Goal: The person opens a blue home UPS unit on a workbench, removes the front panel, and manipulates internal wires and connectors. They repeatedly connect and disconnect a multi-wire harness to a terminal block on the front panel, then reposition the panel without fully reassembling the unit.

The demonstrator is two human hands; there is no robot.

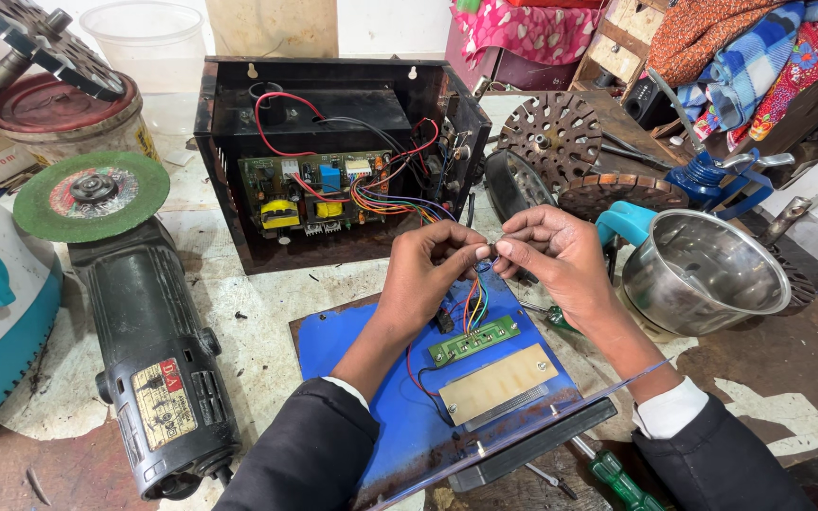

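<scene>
Two hands are brought together above a blue metal panel point(352, 345) that lies flat on the worn workbench point(257, 312). The left hand point(428, 265) is closed in a pinch, thumb against forefinger, on the upper end of a bundle of coloured wires point(472, 303). The right hand point(556, 251) meets it from the other side, its fingertips pressed together on the same wire ends, so that the tips are held steady between both hands. What exactly is gripped at the point of contact is too small to tell.

The wires run down to a small green circuit board point(475, 341), which rests on the blue panel beside a pale tan board point(499, 381). The panel appears to be laid face down so that its boards and wiring are reachable from above.

Just behind the hands, an opened black metal enclosure point(333, 161) is stood on its side, its green main board point(319, 194) and loose red, blue and orange leads exposed toward the person. An angle grinder point(149, 360) with a green disc point(92, 196) is laid to the left, well apart from the hands. To the right, a steel bowl point(702, 270) is seen near the right wrist, and a green-handled screwdriver point(617, 478) lies at the near edge, partly under the panel.
</scene>
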